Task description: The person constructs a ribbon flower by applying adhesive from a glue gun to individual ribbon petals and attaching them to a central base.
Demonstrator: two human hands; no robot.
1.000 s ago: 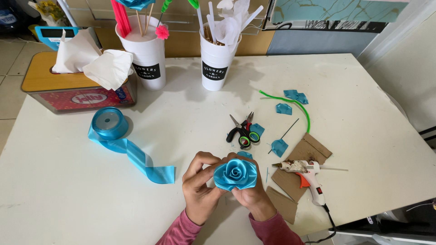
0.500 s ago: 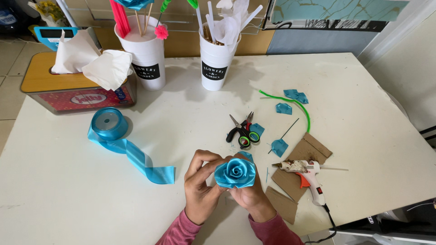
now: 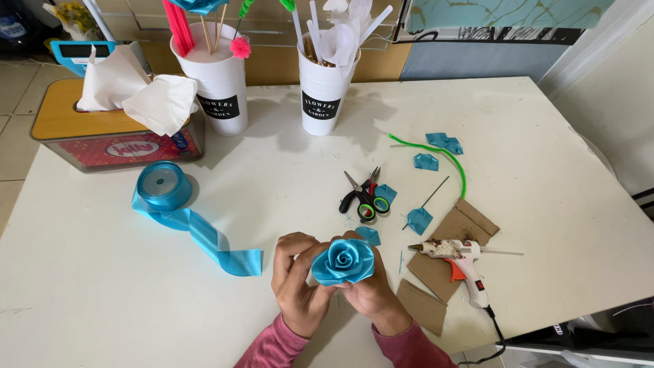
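A blue ribbon rose [image 3: 344, 261] is held over the near edge of the white table [image 3: 286, 184]. My left hand [image 3: 298, 281] grips its left side with fingers curled around the petals. My right hand [image 3: 371, 289] holds it from underneath and the right. A white glue gun [image 3: 458, 259] lies on brown cardboard pieces [image 3: 449, 255] just to the right of my right hand. Black-handled scissors [image 3: 361, 196] lie a little beyond the rose. A folded blue ribbon petal [image 3: 368, 235] rests beside my right fingers.
A blue ribbon roll [image 3: 162, 187] with a loose tail [image 3: 216, 240] lies at the left. Two white cups [image 3: 219, 87] [image 3: 323, 90] of sticks stand at the back, next to a tissue box [image 3: 112, 126]. A green stem wire [image 3: 443, 155] and blue petals [image 3: 443, 142] lie at the right.
My hands have shifted slightly around the rose, turning it a little. Everything else on the table is as it was.
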